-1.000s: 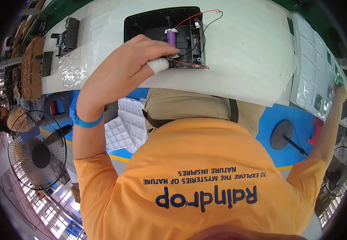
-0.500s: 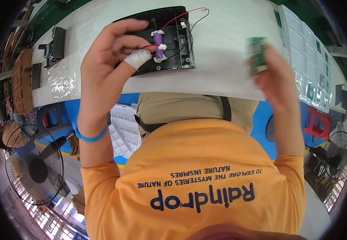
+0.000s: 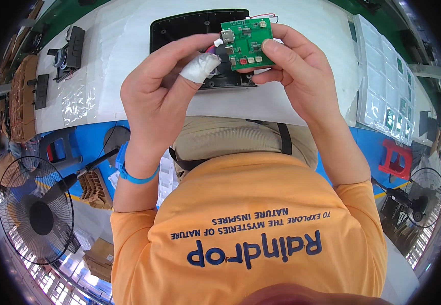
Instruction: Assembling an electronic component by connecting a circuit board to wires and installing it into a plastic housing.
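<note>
A green circuit board (image 3: 253,43) with several small sockets along its edges is gripped by my right hand (image 3: 302,66), thumb on its face. My left hand (image 3: 167,76), its thumb wrapped in white tape, pinches a small white wire connector (image 3: 218,42) close to the board's left edge. Whether connector and board touch, I cannot tell. Beneath both hands lies a black plastic housing (image 3: 172,30) on the table. The purple battery seen earlier inside it is mostly hidden behind my left hand. A red wire (image 3: 264,15) shows beyond the board's far edge.
On the right of the white table (image 3: 307,109) is a clear compartment tray (image 3: 383,81) with several green boards. A black part (image 3: 69,53) and a small black strip (image 3: 41,91) lie at left, near brown cardboard dividers (image 3: 24,99). Fans (image 3: 41,218) stand either side.
My right hand has brought the circuit board from the right to above the housing. My left hand has moved a little right, with the connector now beside the board.
</note>
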Demonstrator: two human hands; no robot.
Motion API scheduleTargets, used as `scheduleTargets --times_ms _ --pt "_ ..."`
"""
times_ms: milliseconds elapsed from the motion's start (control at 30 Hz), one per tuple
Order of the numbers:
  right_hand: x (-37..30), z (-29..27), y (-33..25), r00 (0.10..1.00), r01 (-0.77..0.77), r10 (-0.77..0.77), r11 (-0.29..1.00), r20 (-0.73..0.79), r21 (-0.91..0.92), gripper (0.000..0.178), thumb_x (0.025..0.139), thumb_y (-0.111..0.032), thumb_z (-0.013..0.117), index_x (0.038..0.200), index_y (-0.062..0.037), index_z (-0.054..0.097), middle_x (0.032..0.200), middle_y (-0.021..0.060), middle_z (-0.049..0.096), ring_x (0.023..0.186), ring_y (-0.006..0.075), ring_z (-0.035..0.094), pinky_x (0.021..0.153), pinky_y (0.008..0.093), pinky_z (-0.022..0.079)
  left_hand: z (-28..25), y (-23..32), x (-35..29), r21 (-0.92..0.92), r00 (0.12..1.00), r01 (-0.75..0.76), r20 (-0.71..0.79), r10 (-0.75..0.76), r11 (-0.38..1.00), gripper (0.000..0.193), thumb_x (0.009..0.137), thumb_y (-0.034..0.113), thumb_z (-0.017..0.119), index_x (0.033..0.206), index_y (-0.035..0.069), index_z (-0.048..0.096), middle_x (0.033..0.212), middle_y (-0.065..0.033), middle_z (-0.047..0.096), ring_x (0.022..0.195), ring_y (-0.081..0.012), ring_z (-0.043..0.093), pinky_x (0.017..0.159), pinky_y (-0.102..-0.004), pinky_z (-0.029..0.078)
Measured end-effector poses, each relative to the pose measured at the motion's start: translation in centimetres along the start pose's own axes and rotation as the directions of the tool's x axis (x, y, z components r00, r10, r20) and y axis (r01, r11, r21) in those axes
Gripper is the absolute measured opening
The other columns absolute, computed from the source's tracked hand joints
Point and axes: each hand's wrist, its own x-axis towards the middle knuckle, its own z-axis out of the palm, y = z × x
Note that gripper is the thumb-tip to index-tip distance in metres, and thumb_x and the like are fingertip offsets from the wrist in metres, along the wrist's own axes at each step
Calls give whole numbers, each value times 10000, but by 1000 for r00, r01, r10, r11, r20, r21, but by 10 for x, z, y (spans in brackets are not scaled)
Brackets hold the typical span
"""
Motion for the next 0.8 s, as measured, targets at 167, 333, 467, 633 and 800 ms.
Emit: scheduleTargets --times_ms 167,333,467,633,800 --pt "6 7 4 997 78 -77 996 -22 44 380 1009 -195 586 1338 -4 565 1152 89 698 995 173 703 745 265 594 9 -3 1 -14 998 1 -67 -2 1000 225 905 -48 688 1125 1 704 911 7 685 777 -23 594 637 -160 452" --pt "9 20 3 991 125 -120 989 -60 80 388 995 -176 620 1329 12 559 1133 86 699 964 152 686 867 303 570 11 -15 -1 148 987 -75 -131 95 986 256 808 -73 738 1046 19 716 839 33 644 599 -2 440 508 -178 347" --pt "7 24 2 982 182 -179 982 -65 47 340 956 -112 677 1255 19 583 1082 95 708 938 153 683 850 294 573 11 -14 -2 265 960 -162 -179 213 951 292 739 -60 765 1005 56 728 818 18 643 549 -34 414 494 -188 334" --pt "5 25 8 955 296 -288 937 -69 187 236 864 17 758 1025 -11 587 1024 106 710 917 121 667 826 268 572 12 -14 -2 384 943 -200 -173 283 901 287 729 -43 785 988 69 732 822 -5 659 560 -64 445 495 -202 357" --pt "7 24 12 937 350 -347 932 -44 95 233 841 72 761 985 29 582 992 108 707 897 109 694 794 227 584 12 -13 2 522 884 -341 -106 456 782 324 694 -32 810 991 76 736 827 -37 671 609 -158 538 521 -264 434"
